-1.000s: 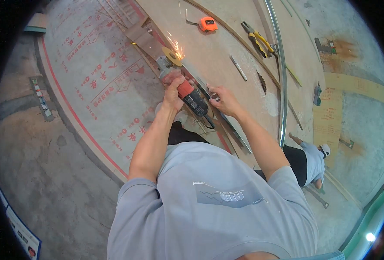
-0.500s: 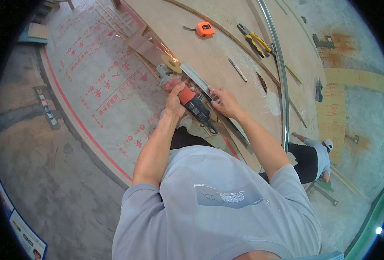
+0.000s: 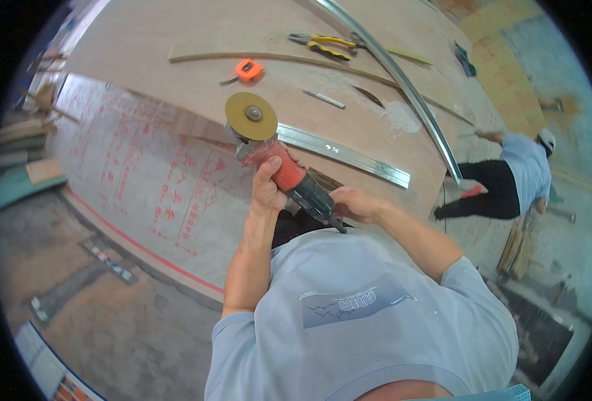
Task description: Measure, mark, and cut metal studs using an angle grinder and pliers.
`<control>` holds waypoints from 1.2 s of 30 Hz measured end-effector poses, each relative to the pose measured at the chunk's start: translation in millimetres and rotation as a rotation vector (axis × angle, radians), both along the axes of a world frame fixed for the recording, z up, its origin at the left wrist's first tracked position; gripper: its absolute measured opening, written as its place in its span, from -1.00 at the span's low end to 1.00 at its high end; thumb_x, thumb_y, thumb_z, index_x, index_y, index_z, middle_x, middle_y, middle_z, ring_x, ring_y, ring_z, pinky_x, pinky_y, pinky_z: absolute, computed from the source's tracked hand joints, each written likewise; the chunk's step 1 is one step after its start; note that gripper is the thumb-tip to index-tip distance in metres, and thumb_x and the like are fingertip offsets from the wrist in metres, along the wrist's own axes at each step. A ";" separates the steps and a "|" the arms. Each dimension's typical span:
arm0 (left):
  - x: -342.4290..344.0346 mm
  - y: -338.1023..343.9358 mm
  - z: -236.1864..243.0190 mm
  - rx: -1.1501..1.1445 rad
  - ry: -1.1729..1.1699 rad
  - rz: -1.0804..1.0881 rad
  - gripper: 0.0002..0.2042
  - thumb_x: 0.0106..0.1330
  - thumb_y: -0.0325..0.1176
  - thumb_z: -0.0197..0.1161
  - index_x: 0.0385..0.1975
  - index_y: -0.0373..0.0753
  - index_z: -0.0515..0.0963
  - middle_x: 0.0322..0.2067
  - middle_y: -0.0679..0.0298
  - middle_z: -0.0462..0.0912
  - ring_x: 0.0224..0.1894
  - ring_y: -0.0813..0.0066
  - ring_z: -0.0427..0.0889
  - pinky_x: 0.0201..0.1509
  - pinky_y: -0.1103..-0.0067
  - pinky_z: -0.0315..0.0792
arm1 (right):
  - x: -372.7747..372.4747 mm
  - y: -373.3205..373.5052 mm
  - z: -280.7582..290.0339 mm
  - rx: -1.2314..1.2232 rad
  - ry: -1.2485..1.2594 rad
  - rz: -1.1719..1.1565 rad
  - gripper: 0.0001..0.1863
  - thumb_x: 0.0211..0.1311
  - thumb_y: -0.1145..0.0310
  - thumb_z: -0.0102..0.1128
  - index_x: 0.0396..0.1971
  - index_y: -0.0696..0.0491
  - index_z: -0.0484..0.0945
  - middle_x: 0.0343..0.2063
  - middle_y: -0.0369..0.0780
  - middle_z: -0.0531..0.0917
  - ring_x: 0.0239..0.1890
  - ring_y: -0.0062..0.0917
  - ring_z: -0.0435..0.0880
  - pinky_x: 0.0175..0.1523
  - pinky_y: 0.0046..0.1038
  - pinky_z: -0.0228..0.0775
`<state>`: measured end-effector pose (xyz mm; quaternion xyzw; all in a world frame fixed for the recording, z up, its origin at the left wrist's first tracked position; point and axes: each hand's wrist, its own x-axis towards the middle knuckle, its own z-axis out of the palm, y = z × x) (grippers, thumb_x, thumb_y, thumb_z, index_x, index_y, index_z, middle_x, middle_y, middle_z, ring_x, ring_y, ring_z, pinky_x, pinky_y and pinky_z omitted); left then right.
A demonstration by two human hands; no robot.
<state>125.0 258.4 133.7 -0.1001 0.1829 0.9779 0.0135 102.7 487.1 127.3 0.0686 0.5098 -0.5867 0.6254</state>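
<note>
My left hand (image 3: 269, 184) is wrapped round the red and black body of an angle grinder (image 3: 289, 175). The grinder's yellow-tan disc (image 3: 251, 115) faces up, clear of any workpiece, and no sparks show. My right hand (image 3: 354, 204) is closed at the black rear end of the grinder, close to its cord; some of its fingers are hidden behind the tool. Just beyond the grinder, a silvery metal channel (image 3: 342, 155) lies along the near edge of the wooden board table (image 3: 195, 83).
On the table are an orange tape measure (image 3: 249, 69), yellow-black pliers (image 3: 329, 46), a marker (image 3: 324, 98), a dark serrated blade (image 3: 368, 96), a wooden strip (image 3: 256, 57) and a long metal rail (image 3: 403, 83). Another person (image 3: 503, 174) bends down at the right. Printed sheeting (image 3: 142, 160) covers the floor at left.
The sparks have stopped and the grinder has come away from the metal channel, disc turned up. My right hand has let go of the channel and moved to the grinder's rear. My view has turned.
</note>
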 end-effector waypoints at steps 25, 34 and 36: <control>-65.2 186.8 18.3 -0.319 0.163 -0.747 -0.55 0.13 -0.34 0.32 0.02 -0.31 0.39 -0.09 0.18 0.55 -0.01 0.37 0.52 0.14 0.39 0.40 | 41.9 105.3 83.9 0.583 1.097 -0.540 -0.39 -0.12 0.24 0.41 -0.05 0.19 0.41 -0.24 -0.04 0.60 -0.17 -0.26 0.59 -0.01 -0.31 0.39; -86.3 100.3 -73.5 -2.418 0.672 -0.582 -0.40 -0.05 -0.46 0.26 0.11 -0.21 0.33 0.05 0.06 0.41 0.21 0.08 0.31 0.26 0.11 0.14 | 38.5 215.7 35.5 1.164 1.138 -0.500 -0.39 -0.15 0.17 0.38 -0.02 0.00 0.42 -0.25 -0.03 0.63 -0.14 -0.04 0.59 -0.07 -0.14 0.42; -87.1 95.8 -72.7 -2.434 0.653 -0.652 -0.55 -0.04 -0.51 0.20 -0.04 -0.23 0.39 -0.06 0.08 0.44 0.11 0.07 0.37 0.15 0.10 0.22 | 29.3 233.3 18.4 1.188 1.129 -0.454 -0.40 -0.14 0.16 0.37 -0.02 -0.01 0.41 -0.25 -0.03 0.63 -0.14 -0.04 0.59 -0.08 -0.12 0.41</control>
